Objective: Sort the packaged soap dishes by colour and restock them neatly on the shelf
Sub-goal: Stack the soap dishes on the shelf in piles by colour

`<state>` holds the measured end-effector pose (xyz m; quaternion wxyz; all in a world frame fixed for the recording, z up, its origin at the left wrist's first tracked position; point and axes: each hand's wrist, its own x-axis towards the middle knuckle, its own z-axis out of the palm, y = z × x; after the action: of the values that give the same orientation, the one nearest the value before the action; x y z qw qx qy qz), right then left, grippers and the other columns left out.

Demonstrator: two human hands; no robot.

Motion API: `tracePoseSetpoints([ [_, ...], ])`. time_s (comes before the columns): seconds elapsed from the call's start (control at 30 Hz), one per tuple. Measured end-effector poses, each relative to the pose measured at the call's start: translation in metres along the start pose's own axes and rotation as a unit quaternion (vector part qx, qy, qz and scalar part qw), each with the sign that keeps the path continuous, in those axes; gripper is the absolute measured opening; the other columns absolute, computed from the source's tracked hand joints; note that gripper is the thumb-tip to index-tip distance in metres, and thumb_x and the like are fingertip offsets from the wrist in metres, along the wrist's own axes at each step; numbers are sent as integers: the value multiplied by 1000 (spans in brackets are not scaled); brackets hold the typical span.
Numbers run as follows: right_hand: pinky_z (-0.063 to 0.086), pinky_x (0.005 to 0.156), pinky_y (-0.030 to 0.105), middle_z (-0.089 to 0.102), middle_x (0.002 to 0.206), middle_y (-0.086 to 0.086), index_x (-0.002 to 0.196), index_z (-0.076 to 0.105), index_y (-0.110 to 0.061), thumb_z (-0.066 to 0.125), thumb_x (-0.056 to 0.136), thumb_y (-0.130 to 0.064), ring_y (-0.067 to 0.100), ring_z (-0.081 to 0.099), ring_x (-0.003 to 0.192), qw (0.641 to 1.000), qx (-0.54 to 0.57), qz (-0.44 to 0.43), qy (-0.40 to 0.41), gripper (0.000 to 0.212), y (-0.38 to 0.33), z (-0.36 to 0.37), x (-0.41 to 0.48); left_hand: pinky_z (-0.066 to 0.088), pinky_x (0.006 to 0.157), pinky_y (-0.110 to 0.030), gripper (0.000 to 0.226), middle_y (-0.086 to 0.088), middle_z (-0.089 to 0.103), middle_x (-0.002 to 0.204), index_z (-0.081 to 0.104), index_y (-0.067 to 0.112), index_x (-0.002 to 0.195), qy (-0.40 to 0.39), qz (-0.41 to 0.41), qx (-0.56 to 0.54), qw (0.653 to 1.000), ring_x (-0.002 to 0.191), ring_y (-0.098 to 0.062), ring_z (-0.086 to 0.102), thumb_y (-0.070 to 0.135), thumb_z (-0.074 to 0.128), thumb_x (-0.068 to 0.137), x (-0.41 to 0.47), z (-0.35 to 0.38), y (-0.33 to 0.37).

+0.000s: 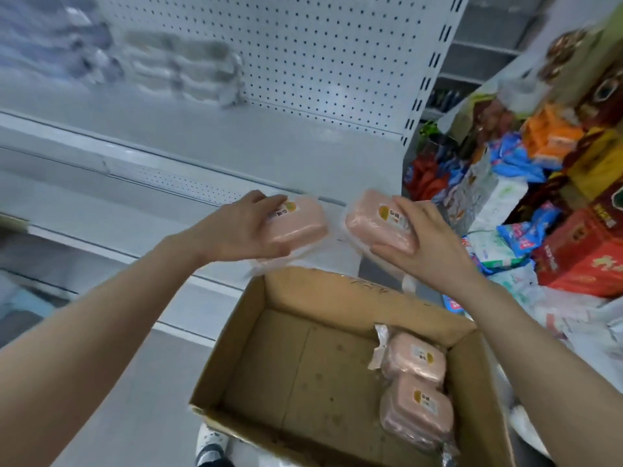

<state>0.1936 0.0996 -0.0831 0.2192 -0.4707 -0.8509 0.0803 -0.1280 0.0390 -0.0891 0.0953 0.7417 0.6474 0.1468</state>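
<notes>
Your left hand (242, 227) grips one pink soap dish (300, 224) in its clear wrap, fingers curled over the labelled top. Your right hand (424, 237) grips a second pink dish (374, 224) in the same way, fingers across its label. You hold the two side by side, just apart, in front of the shelf's edge and above the far wall of the cardboard box (236, 348).

The box stands open below your arms. Two more wrapped pink dishes lie against its right wall: the farther boxed dish (418, 358) and the nearer boxed dish (418, 412), one behind the other and touching, labels up.

The white shelf (269, 143) runs across in front of you, backed by a pegboard panel (320, 45). At its back left sit a pale stack (182, 69) of wrapped packs and, to the left of that, a darker stack (67, 45). Both are too blurred for you to tell their colours surely.

To the right of the shelf's upright lies a heap of goods (556, 197), bright packets and red cartons piled together. A patterned shoe (210, 446) shows beneath the box's near left corner.
</notes>
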Motion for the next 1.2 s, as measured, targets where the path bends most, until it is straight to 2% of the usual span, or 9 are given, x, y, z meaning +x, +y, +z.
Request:
tracePoseSetpoints([
  [0.13, 34, 89, 23, 44, 130, 2, 146, 35, -26, 68, 76, -63, 19, 48, 118, 1000, -6, 2, 31, 86, -18, -10, 60, 41, 95, -32, 100, -5, 48, 129, 32, 28, 148, 36, -5, 10, 999, 112, -26, 53, 77, 54, 63, 41, -38, -30],
  [0.27, 39, 90, 31, 44, 134, 5, 146, 33, -26, 67, 76, -64, 25, 49, 119, 998, -37, 43, 36, 87, -30, 0, 115, 43, 95, -35, 91, -5, 49, 125, 36, 32, 142, 45, -4, 12, 999, 110, -27, 55, 76, 53, 65, 103, -58, -67],
  [0.4, 43, 90, 37, 45, 133, 8, 144, 34, -24, 69, 76, -63, 29, 51, 117, 995, -48, 84, 34, 86, -31, 17, 167, 44, 97, -40, 80, -9, 49, 127, 37, 31, 141, 30, 2, 29, 999, 113, -30, 54, 63, 68, 74, 175, -70, -106],
  [0.63, 43, 96, 43, 49, 133, 9, 141, 37, -26, 69, 77, -61, 33, 47, 120, 985, -98, 140, 36, 80, -6, 46, 255, 42, 97, -39, 80, -9, 45, 135, 33, 27, 144, 9, 43, 63, 997, 119, -32, 49, 50, 69, 77, 290, -63, -153],
  [0.8, 38, 97, 40, 54, 132, 3, 139, 40, -35, 68, 76, -64, 30, 44, 122, 974, -162, 154, 28, 75, 17, 66, 303, 34, 107, -40, 66, -1, 41, 143, 35, 32, 144, -22, 101, 48, 994, 128, -29, 39, 45, 62, 85, 344, -44, -175],
  [0.9, 33, 101, 41, 52, 137, -6, 137, 43, -42, 65, 77, -66, 27, 38, 128, 967, -204, 149, 6, 69, 23, 74, 327, 21, 116, -39, 58, 2, 40, 147, 34, 28, 146, 4, 168, 110, 980, 138, -29, 28, 41, 53, 93, 368, -31, -188],
  [1.03, 29, 99, 39, 48, 138, -14, 133, 44, -47, 65, 81, -61, 24, 33, 126, 968, -188, 160, -55, 58, 38, 87, 355, 19, 118, -42, 56, -4, 30, 155, 30, 18, 150, 58, 200, 124, 970, 143, -33, 21, 29, 50, 99, 377, -14, -194],
  [1.13, 21, 99, 24, 51, 132, -4, 137, 47, -35, 63, 88, -49, 31, 39, 120, 984, -110, 116, -76, 53, 55, 96, 366, 23, 117, -46, 64, -12, 35, 152, 34, 12, 148, 95, 224, 115, 963, 140, -36, 29, 32, 59, 94, 376, -5, -194],
  [1.2, 21, 97, 23, 54, 125, 7, 136, 53, -19, 51, 90, -44, 35, 48, 112, 991, -107, 59, -61, 53, 58, 103, 369, 27, 115, -49, 66, -13, 39, 149, 38, 10, 147, 104, 224, 111, 963, 137, -39, 34, 30, 65, 90, 379, -2, -195],
])
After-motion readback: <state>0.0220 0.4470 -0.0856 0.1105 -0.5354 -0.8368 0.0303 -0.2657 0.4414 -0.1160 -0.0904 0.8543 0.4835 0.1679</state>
